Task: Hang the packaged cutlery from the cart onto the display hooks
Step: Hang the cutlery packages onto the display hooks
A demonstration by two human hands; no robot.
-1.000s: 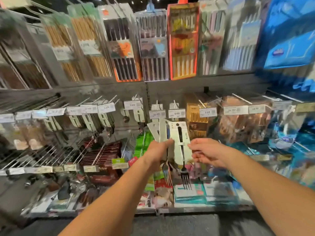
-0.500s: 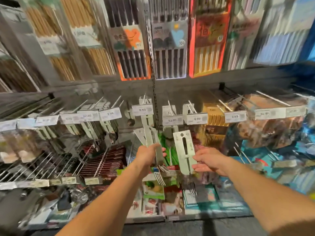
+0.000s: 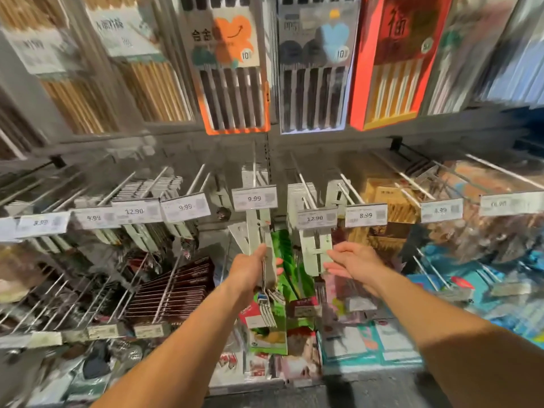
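— Two hands are up at the display rack [image 3: 294, 142]; what is the left hand [image 3: 250, 273] doing?

— Its fingers are curled around a bunch of carded forks [image 3: 266, 260], gripping the pale cards low down. The fork tines [image 3: 266, 310] hang out below the hand, and the card tops reach up behind the 9.99 price tag [image 3: 254, 198], near the middle of the rack.

— And the right hand [image 3: 354, 265]?

— Fingers loosely extended, gripping nothing. Its fingertips are just beside one carded fork [image 3: 316, 250] that hangs under the 12.90 price tag [image 3: 316, 217]. Whether they touch the card I cannot tell; the frame is blurred there.

— Is that card on a hook?

— It seems to hang from the display hook [image 3: 304, 187] behind that tag, though the blur makes this uncertain.

— What else is there?

— Boxed chopsticks [image 3: 232, 69] line the rack's top edge. Green packets [image 3: 284, 260] hang between the two hands, and dark red packs [image 3: 176, 290] lie toward the lower left.
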